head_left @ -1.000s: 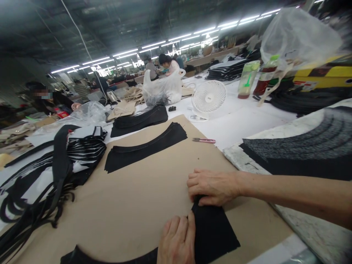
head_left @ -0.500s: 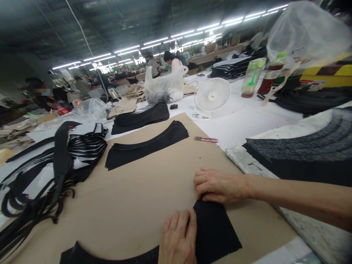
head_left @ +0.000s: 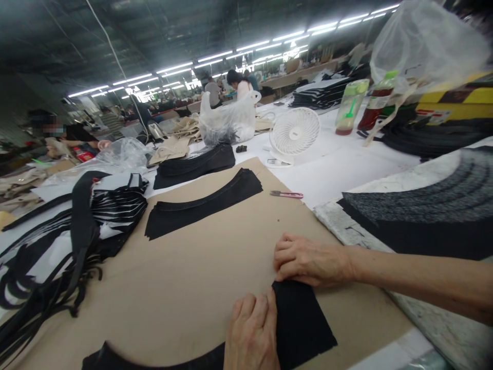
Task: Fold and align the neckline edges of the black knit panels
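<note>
A curved black fabric piece (head_left: 304,324) lies on the beige board at the bottom, its left end (head_left: 115,359) running out of view. My left hand (head_left: 252,331) presses down on it, fingers closed together and thumb at the upper edge. Just beyond, my right hand (head_left: 308,259) has its fingers curled and pinched on the top corner of the same piece. What the fingertips do under the right hand is hidden. Farther up the board rests a small stack of similar curved black pieces (head_left: 204,203). Pink-handled thread snips (head_left: 287,194) lie near the board's right edge.
The beige board (head_left: 173,277) sits on a white table. Left is a heap of black straps and strips (head_left: 111,205). Behind stand a white fan (head_left: 296,131), a plastic bag (head_left: 227,121) and two bottles (head_left: 381,100). Black glitter-patterned pieces (head_left: 416,216) lie on the right.
My right hand has shifted slightly at the piece's upper corner, its fingers curling a little more. The left hand stays nearly in place on the fabric, and the whole view has moved slightly.
</note>
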`<state>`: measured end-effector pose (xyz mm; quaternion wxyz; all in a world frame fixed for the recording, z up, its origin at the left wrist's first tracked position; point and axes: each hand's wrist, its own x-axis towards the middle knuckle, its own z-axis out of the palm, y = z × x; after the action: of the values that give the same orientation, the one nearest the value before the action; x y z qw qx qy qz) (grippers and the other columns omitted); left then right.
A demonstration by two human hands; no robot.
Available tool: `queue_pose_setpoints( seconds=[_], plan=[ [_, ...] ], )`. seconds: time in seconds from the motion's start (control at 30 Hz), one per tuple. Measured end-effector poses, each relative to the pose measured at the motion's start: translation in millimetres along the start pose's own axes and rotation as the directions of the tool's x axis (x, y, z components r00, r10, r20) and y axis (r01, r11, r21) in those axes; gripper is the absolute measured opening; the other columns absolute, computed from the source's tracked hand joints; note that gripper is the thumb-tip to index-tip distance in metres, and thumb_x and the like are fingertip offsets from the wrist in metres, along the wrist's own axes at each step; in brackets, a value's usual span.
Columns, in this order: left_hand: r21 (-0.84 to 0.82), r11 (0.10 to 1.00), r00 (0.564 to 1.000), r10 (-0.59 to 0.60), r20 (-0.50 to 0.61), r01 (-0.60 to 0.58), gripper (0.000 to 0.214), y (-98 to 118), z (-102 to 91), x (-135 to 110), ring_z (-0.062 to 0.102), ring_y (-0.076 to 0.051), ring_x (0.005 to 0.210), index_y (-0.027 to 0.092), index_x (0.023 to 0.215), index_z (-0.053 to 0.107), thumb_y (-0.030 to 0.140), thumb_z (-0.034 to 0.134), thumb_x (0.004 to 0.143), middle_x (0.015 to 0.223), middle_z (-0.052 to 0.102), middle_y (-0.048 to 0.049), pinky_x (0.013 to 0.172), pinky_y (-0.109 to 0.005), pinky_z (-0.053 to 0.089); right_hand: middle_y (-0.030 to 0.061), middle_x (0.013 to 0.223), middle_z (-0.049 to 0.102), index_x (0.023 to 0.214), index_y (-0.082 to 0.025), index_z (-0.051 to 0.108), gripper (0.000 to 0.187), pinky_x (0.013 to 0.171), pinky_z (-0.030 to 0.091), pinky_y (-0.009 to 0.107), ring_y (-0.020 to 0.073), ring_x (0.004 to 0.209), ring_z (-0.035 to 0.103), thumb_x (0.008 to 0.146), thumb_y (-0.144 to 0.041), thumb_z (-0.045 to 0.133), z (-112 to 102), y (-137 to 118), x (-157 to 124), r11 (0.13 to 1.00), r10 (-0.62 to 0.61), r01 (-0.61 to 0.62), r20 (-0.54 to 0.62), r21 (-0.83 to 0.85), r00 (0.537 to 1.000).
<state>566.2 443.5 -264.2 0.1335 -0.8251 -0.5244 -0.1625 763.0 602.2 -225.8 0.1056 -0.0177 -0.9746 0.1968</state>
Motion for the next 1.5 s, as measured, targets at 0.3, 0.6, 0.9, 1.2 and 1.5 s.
queue_pose_setpoints(
  seconds=[0.3, 0.6, 0.9, 1.2, 1.5],
  plan=[
    [0.014, 0.999, 0.997, 0.045, -0.064, -0.044, 0.041, -1.2, 5.4, 4.9, 0.052, -0.021, 0.094, 0.011, 0.117, 0.059, 0.004, 0.043, 0.080, 0.102, 0.059, -0.0096, 0.082, -0.033, 0.043, 0.0041, 0.096, 0.066, 0.103, -0.022, 0.063, 0.023, 0.090, 0.030, 0.038, 0.0195, 0.093, 0.054, 0.094, -0.012, 0.044, 1.3, -1.2, -2.3, 0.999, -0.005, 0.004, -0.019, -0.045, 1.000],
    [-0.001, 0.999, 0.999, 0.034, 0.014, -0.034, 0.045, -2.4, 3.8, 9.4, 0.048, -0.020, 0.080, 0.012, 0.124, 0.056, 0.010, 0.048, 0.080, 0.089, 0.054, -0.0072, 0.072, -0.033, 0.042, 0.0039, 0.099, 0.064, 0.107, -0.021, 0.062, 0.022, 0.089, 0.031, 0.036, 0.0180, 0.093, 0.055, 0.095, -0.012, 0.046, 0.5, -2.2, -5.6, 0.996, 0.033, -0.037, -0.050, -0.079, 0.998],
    [0.072, 0.991, 0.993, 0.116, -0.036, -0.113, 0.040, -1.9, 10.3, 12.0, 0.049, -0.020, 0.086, 0.012, 0.120, 0.059, 0.008, 0.047, 0.082, 0.094, 0.054, -0.0085, 0.078, -0.034, 0.043, 0.0069, 0.099, 0.065, 0.108, -0.020, 0.062, 0.027, 0.091, 0.032, 0.037, 0.0197, 0.093, 0.054, 0.094, -0.010, 0.041, -3.3, -1.8, -9.4, 0.990, -0.007, 0.001, -0.045, -0.138, 0.999],
    [0.021, 0.999, 0.999, 0.040, 0.023, -0.041, 0.049, -2.1, 9.8, 13.2, 0.047, -0.020, 0.082, 0.011, 0.127, 0.055, 0.010, 0.051, 0.078, 0.090, 0.054, -0.0073, 0.074, -0.033, 0.043, 0.0081, 0.102, 0.063, 0.117, -0.019, 0.059, 0.032, 0.094, 0.033, 0.039, 0.0204, 0.093, 0.054, 0.094, -0.009, 0.039, 3.2, 1.2, -16.1, 0.987, -0.017, 0.012, -0.028, -0.163, 0.999],
    [0.106, 0.985, 0.989, 0.141, -0.038, -0.137, 0.039, -1.5, 13.2, 15.6, 0.049, -0.020, 0.085, 0.011, 0.119, 0.060, 0.008, 0.048, 0.082, 0.093, 0.055, -0.0081, 0.077, -0.033, 0.043, 0.0088, 0.110, 0.062, 0.121, -0.019, 0.059, 0.038, 0.093, 0.033, 0.040, 0.0217, 0.100, 0.053, 0.093, -0.008, 0.036, -1.6, -7.1, -19.0, 0.992, 0.053, -0.057, -0.034, -0.110, 0.998]
  ],
)
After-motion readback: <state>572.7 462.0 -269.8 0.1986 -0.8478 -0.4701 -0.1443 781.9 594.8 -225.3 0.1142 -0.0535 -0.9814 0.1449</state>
